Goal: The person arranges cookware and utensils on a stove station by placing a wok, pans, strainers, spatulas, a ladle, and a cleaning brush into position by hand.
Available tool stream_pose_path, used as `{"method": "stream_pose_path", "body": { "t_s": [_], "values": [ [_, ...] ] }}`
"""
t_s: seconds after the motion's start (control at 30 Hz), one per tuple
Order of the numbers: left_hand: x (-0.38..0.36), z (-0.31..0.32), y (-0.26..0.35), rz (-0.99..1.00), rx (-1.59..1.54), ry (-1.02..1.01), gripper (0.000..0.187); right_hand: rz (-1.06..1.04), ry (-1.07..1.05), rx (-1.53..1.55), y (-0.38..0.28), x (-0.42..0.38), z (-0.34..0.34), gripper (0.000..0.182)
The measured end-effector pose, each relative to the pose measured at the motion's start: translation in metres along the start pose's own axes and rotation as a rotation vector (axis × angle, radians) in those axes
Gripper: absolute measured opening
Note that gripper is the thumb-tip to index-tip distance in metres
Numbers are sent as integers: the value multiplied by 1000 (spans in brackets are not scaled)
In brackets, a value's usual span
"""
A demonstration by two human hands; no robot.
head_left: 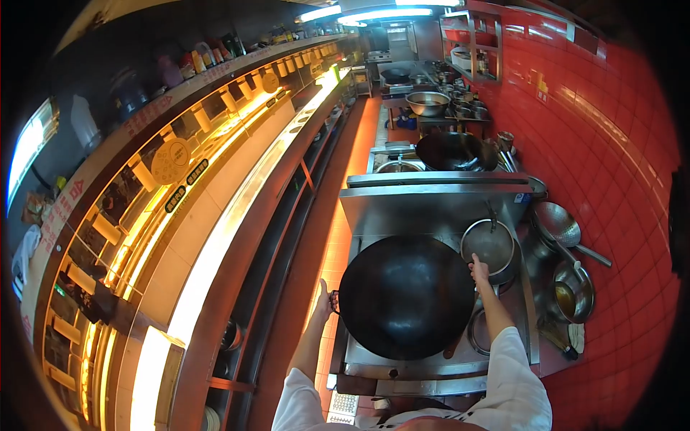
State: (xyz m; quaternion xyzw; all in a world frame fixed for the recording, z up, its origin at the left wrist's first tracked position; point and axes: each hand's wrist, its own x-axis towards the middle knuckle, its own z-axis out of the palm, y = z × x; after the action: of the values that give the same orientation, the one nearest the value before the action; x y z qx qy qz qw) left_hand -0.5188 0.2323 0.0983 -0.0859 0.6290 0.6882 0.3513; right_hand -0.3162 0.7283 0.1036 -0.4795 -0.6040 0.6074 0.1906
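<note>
A large black wok (406,296) sits over the steel stove (402,368) right in front of me, its dark inside facing up. My left hand (325,300) is closed round the loop handle (335,302) on the wok's left side. On the opposite side, my right hand (479,271) is closed at the wok's right rim, where the handle itself is hidden by the fingers. Just beyond that hand stands a round pot with a mesh strainer (489,243) on top, overlapping the fingers in this view.
Against the red tiled wall (611,129) lie a perforated ladle (557,223) and a metal bowl (573,291) with yellowish liquid. Behind the steel backsplash (431,205) is another black wok (456,151). A lit counter with shelves (251,179) runs along the left, beside a narrow floor aisle (345,179).
</note>
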Motion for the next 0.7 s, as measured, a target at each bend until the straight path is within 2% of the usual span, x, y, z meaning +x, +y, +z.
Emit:
{"method": "stream_pose_path", "body": {
  "t_s": [0.07,0.13,0.2,0.23,0.27,0.3,0.33,0.37,0.4,0.43,0.47,0.5,0.53,0.57,0.6,0.67,0.7],
  "values": [
    [8,3,-3,77,-22,77,85,36,-44,11,-6,5,-1,47],
    [16,1,-7,72,-10,104,81,-63,-146,-145,-6,11,-9,44],
    [25,-4,-22,152,18,92,73,-107,-222,-248,5,10,-14,44],
    [-5,14,-14,213,57,231,68,-418,-27,-475,16,7,-17,45],
    [-14,12,-21,257,114,270,58,-737,171,-688,23,2,-14,46],
    [-37,11,-27,396,246,291,53,-700,106,-606,11,-35,-18,46],
    [-62,11,-32,534,383,313,48,-883,182,-569,24,-53,-18,41],
    [-72,15,-60,866,321,538,39,-967,196,-478,12,-106,-19,37],
    [-96,13,-86,889,296,624,34,-813,135,-399,9,-153,-20,31],
    [-147,10,-92,599,86,379,33,-930,163,-400,21,-182,-24,26],
    [-182,2,-111,595,4,355,31,-821,77,-310,34,-213,-29,24],
    [-220,-8,-126,519,-21,360,30,-847,60,-309,58,-229,-35,22],
    [-226,-33,-172,644,200,522,29,-798,53,-256,88,-239,-42,20],
    [-247,-52,-204,562,289,551,28,-757,60,-298,94,-265,-47,18],
    [-266,-69,-227,480,382,577,27,-676,53,-204,114,-276,-52,18],
    [-300,-82,-252,317,430,531,24,-541,143,-150,154,-289,-62,17],
    [-302,-91,-270,323,395,442,24,-522,154,-143,170,-279,-66,17]
  ]
}}
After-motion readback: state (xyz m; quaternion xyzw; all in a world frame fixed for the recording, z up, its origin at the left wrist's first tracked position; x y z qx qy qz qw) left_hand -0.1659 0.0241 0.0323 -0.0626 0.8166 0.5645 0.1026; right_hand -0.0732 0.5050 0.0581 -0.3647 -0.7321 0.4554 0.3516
